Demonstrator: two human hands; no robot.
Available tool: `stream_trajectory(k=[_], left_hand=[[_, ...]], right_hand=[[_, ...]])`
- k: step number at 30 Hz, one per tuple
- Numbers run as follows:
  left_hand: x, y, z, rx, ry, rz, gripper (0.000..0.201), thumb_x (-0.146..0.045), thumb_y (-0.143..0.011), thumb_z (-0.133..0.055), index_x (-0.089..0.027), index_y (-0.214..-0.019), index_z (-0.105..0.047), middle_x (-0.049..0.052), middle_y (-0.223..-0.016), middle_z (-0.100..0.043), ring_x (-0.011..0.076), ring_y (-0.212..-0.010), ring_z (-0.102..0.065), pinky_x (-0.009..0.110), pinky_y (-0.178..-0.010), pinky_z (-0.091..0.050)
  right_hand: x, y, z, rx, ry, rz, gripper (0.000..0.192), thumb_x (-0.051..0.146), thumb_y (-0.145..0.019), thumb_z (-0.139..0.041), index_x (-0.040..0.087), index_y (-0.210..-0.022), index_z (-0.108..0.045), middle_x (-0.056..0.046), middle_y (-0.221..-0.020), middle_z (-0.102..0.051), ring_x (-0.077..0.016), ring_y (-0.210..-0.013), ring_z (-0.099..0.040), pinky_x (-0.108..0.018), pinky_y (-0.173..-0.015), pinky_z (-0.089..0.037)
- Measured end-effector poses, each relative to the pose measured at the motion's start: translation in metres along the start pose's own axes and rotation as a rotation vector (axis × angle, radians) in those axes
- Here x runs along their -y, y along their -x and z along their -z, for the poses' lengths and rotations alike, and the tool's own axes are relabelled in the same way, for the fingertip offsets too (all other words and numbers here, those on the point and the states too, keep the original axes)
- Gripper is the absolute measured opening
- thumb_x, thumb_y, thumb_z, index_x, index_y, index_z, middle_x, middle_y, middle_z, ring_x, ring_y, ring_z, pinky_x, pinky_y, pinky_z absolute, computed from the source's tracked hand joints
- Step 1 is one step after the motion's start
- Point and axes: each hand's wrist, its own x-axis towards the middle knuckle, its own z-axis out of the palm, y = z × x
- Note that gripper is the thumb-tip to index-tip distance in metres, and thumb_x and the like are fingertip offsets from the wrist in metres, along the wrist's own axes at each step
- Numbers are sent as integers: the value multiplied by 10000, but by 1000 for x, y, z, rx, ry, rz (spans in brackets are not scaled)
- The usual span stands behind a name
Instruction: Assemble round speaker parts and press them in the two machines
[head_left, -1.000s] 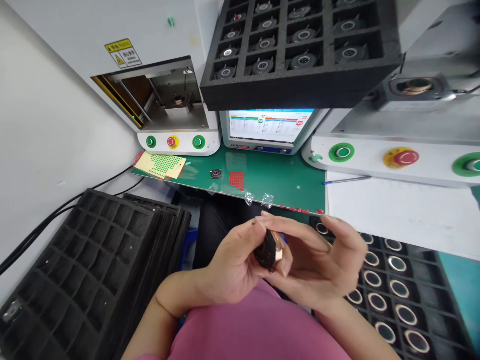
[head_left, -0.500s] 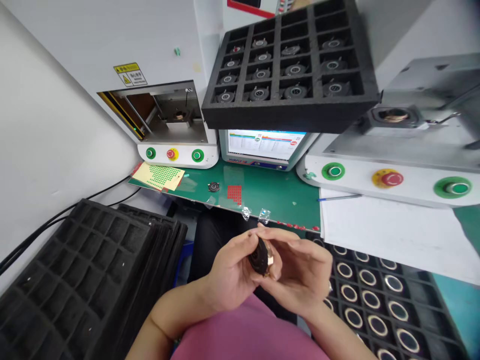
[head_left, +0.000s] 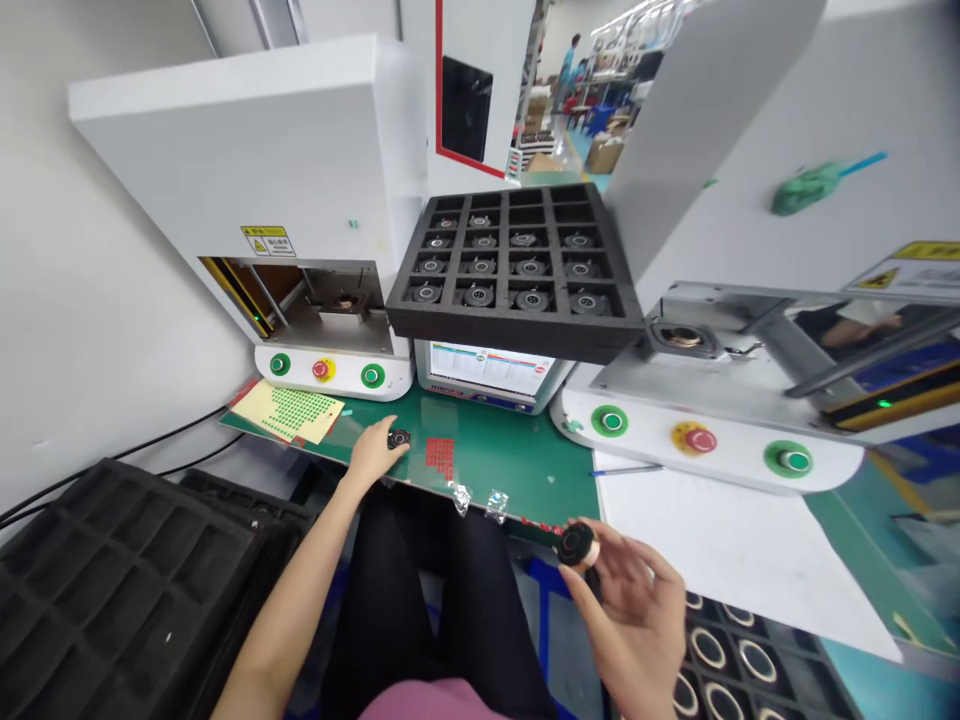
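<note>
Between the thumb and fingers of my right hand (head_left: 630, 600) is a round black watch case (head_left: 576, 543) with a copper-coloured side, held up in front of the bench edge. My left hand (head_left: 373, 452) reaches to the green bench top. Its thumb and fingertips close around a second black watch case (head_left: 400, 439), which lies on the mat with its ringed face up. A sheet of small red stickers (head_left: 440, 457) lies just right of that hand.
A black foam tray (head_left: 517, 325) of watch cases rests above the monitor (head_left: 487, 370). Machines with green and red buttons (head_left: 701, 440) stand either side. Stacked empty foam trays (head_left: 112, 560) are at left; a tray of ringed parts (head_left: 739, 640) is at lower right, beside white paper (head_left: 712, 540).
My hands have parted. The left went forward and left to the watch case on the bench; the right moved right, keeping the other watch case. The view has tilted up.
</note>
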Motion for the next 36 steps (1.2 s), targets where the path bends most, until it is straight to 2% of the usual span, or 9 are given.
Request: stream_trajectory(k=[6, 12, 14, 18, 24, 27, 31, 34, 36], left_hand=[[14, -32, -10, 128, -269, 34, 278, -326, -917, -622, -152, -1133, -628, 96, -1217, -618, 240, -1121, -595, 477, -970, -497], [17, -49, -10, 169, -249, 22, 264, -333, -920, -619, -144, -1104, -632, 87, -1154, -641, 217, -1044, -626, 437, -911, -532], [16, -52, -10, 162, -185, -6, 247, -336, -918, -623, -137, -1062, -643, 78, -1097, -657, 204, -1000, -638, 424, -891, -540], [1, -58, -24, 143, 31, -93, 239, -322, -918, -630, -124, -1051, -641, 60, -1011, -680, 176, -906, -665, 384, -831, -567], [-26, -69, -72, 169, 281, -203, 218, -272, -919, -632, -116, -1071, -630, 59, -1008, -682, 167, -881, -678, 351, -780, -591], [-28, -73, -80, 180, 320, -256, 177, -249, -901, -651, -110, -1010, -634, 57, -987, -689, 173, -895, -685, 360, -794, -594], [-25, -76, -71, 164, 299, -338, 156, -185, -780, -747, -128, -871, -634, 46, -928, -718, 196, -917, -699, 413, -889, -572], [-25, -76, -63, 96, 236, -370, 227, -130, -644, -824, -148, -791, -653, 70, -1015, -721, 248, -1048, -664, 476, -1016, -496], [-24, -72, -57, 24, 201, -363, 201, -167, -681, -821, -138, -813, -672, 88, -1146, -688, 265, -1156, -609, 504, -1059, -450]], right_hand=[[-5, 10, 4, -105, 62, -55, 474, 178, -720, -795, 234, -1113, -537, -78, -1131, -650, -186, -1073, -654, -306, -860, -568], [-18, 12, 1, -40, 301, 82, 453, 250, -789, -745, 202, -1183, -526, -101, -1128, -646, -206, -1039, -663, -369, -924, -539], [-32, 5, 4, 54, 499, 162, 441, 312, -820, -706, 183, -1199, -520, -121, -1113, -649, -247, -1025, -664, -426, -904, -544], [-71, -34, 0, 398, 810, 204, 320, 301, -879, -570, 178, -1167, -509, -133, -1106, -652, -278, -1023, -659, -459, -856, -555], [-112, -119, -45, 722, 984, 129, 274, 188, -869, -640, 144, -1134, -585, -85, -1071, -667, -223, -987, -652, -421, -896, -532], [-119, -143, -63, 819, 1077, 103, 281, 321, -929, -625, 147, -1149, -604, -62, -1077, -654, -204, -966, -647, -425, -872, -539], [-127, -152, -75, 875, 1131, 113, 293, 360, -940, -613, 150, -1145, -612, -68, -1106, -648, -199, -966, -647, -414, -855, -551], [-132, -153, -74, 876, 1105, 169, 289, 361, -943, -610, 148, -1138, -613, -64, -1083, -652, -186, -928, -654, -388, -815, -565], [-131, -156, -63, 877, 1049, 243, 276, 366, -949, -601, 161, -1133, -617, -63, -1084, -654, -181, -928, -653, -375, -813, -565]])
